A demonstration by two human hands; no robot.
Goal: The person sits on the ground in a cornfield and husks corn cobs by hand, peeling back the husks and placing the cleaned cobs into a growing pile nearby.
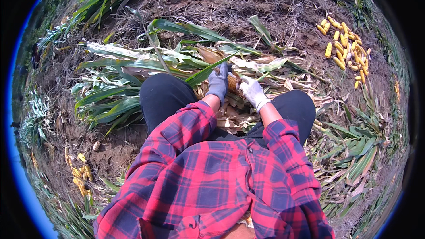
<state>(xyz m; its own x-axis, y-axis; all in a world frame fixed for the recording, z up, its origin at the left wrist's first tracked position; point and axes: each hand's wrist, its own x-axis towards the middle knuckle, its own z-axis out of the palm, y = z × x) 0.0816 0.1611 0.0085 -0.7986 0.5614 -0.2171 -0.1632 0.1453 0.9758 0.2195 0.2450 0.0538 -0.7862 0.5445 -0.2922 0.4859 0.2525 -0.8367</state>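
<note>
Between my hands is a partly husked ear of corn (232,82), its yellow kernels showing and dark brown silk at its right end. My left hand (217,81), in a grey glove, grips the ear from the left, with a small brown piece showing at the thumb. The white-gloved right hand (252,91) closes on the silk end. Parts of the ear are hidden by the fingers. Cut corn stalks with green leaves (199,68) lie across the ground just beyond my knees. Dry, pale husks (232,114) fill the gap between my legs.
A pile of husked yellow ears (345,48) lies on the soil at the upper right. Another, smaller ear pile (79,172) is at the lower left. More cut stalks lie at the upper left (103,0) and right (362,149). Dry straw (232,6) covers the ground ahead.
</note>
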